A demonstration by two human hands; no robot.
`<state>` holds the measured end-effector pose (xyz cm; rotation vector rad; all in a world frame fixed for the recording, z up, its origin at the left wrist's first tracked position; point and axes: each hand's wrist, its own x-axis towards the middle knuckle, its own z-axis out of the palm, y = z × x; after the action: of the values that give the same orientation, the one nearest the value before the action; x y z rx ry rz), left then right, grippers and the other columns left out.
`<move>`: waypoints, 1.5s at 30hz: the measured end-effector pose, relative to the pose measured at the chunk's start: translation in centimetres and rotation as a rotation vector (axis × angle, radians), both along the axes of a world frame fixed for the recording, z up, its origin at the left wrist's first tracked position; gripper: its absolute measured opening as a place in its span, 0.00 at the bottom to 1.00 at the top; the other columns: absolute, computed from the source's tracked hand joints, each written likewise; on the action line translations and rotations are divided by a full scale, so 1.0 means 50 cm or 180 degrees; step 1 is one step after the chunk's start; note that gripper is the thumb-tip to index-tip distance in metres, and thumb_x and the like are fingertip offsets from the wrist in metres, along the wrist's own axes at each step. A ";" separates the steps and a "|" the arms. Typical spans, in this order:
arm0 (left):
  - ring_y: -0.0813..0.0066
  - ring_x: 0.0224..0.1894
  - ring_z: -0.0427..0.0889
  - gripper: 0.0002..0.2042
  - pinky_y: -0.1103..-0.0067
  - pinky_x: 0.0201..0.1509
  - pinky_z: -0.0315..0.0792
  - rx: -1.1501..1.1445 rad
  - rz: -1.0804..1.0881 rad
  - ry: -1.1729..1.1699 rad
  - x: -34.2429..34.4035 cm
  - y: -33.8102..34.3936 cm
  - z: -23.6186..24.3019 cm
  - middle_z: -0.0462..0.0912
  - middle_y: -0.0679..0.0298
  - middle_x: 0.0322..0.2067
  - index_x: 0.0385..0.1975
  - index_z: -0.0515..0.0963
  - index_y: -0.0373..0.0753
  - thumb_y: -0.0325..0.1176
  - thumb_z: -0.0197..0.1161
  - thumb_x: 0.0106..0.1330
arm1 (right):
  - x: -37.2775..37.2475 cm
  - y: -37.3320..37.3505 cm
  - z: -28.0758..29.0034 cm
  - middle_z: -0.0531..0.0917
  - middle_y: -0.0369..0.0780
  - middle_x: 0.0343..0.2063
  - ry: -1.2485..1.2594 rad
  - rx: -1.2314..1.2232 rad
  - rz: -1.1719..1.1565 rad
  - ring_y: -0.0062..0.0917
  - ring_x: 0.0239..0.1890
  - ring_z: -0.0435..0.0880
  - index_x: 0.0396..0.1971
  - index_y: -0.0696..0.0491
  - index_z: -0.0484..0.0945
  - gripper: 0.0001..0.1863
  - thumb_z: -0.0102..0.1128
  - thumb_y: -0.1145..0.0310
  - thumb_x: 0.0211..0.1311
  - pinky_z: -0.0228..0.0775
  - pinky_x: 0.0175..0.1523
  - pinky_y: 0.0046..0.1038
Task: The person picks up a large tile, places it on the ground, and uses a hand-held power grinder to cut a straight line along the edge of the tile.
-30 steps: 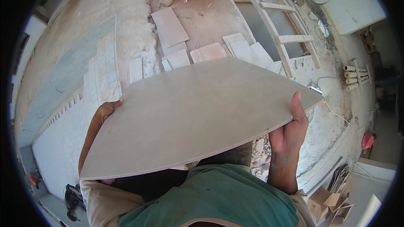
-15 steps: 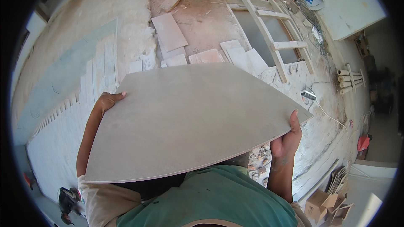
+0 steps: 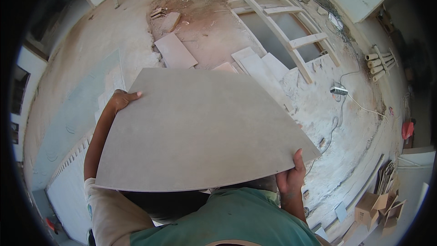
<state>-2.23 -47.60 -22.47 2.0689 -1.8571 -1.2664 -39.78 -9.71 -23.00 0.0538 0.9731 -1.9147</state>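
Note:
A large grey tile with a smooth face spans the space in front of my body, held up off the floor. At its far left edge my left hand grips it, thumb lying on the face and fingers curled out of sight behind. My right hand clasps the edge near the right corner, thumb up against the face, with the other fingers mostly underneath. The tile hides the floor right before me.
Beyond the tile lie several loose slabs and a wooden ladder-like frame. To the right are a power strip with cables, bundled poles and cardboard boxes. On the left stretches a pale tiled strip.
The tile's right corner has come down and inward with my right hand, so the tile sits more level. The view has shifted, showing more of the wall and doorway at far left.

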 end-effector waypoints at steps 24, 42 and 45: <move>0.56 0.34 0.83 0.41 0.70 0.38 0.79 0.0502 0.1285 0.1191 0.030 0.103 -0.238 0.79 0.42 0.35 0.45 0.65 0.12 0.50 0.73 0.50 | -0.113 -0.277 -0.042 0.67 0.47 0.59 0.0552 0.0413 0.0396 0.38 0.62 0.65 0.62 0.60 0.56 0.30 0.51 0.58 0.67 0.56 0.65 0.41; 0.50 0.60 0.66 0.53 0.65 0.63 0.64 0.0556 0.1323 0.0475 -0.051 0.134 -0.318 0.61 0.36 0.58 0.60 0.48 0.15 0.58 0.68 0.52 | -0.171 -0.155 -0.396 0.65 0.45 0.61 -0.0378 0.0700 -0.0341 0.40 0.62 0.64 0.62 0.56 0.58 0.26 0.43 0.58 0.70 0.53 0.68 0.44; 0.50 0.63 0.63 0.55 0.65 0.64 0.61 0.0401 0.1213 0.0387 -0.060 0.119 -0.304 0.60 0.36 0.59 0.61 0.47 0.15 0.61 0.66 0.51 | -0.141 -0.161 -0.410 0.66 0.44 0.61 -0.0508 0.0850 -0.0291 0.40 0.62 0.65 0.62 0.56 0.58 0.27 0.42 0.54 0.70 0.54 0.67 0.45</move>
<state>-5.21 -41.62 -37.66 2.2105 -1.2823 -1.3942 -46.83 -17.74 -43.52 0.4067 1.1267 -1.8195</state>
